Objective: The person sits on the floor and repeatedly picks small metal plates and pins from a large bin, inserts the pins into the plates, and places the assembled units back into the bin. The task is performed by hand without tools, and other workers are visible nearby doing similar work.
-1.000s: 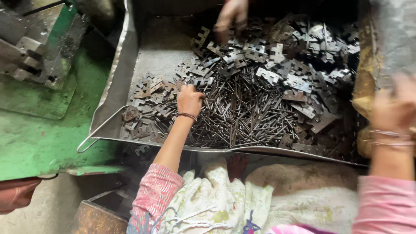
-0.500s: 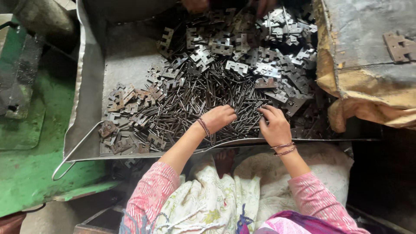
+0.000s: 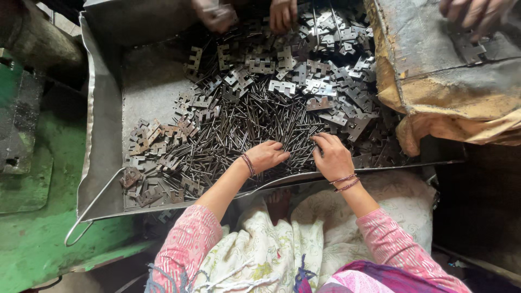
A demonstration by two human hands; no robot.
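**Both hands down in the pin pile**

Head view: we look straight down on a shallow metal tray heaped with thin dark metal pins and flat notched hinge plates. Our left hand lies palm down on the pins at about 6 o'clock of the heap, fingers curled loosely over them; we cannot tell whether any pin is actually pinched. Our right hand rests just beside it toward 3 o'clock, fingers spread flat onto the pins, not clenched.

We judge the pins stiff, smooth and light singly, inclined to roll and slide off one another, so they are best pinched at mid-length or gathered as a small bundle. The hinge plates look rigid, sharp-edged and heavier, best taken by their flat faces.

The pins lie directly beneath both hands and fan toward 12 o'clock; plates ring them from 9 round to 2 o'clock. Other people's hands work at the tray's far edge, 12 o'clock. A sack-covered slab sits at 2 o'clock, a green machine base at 8 o'clock.
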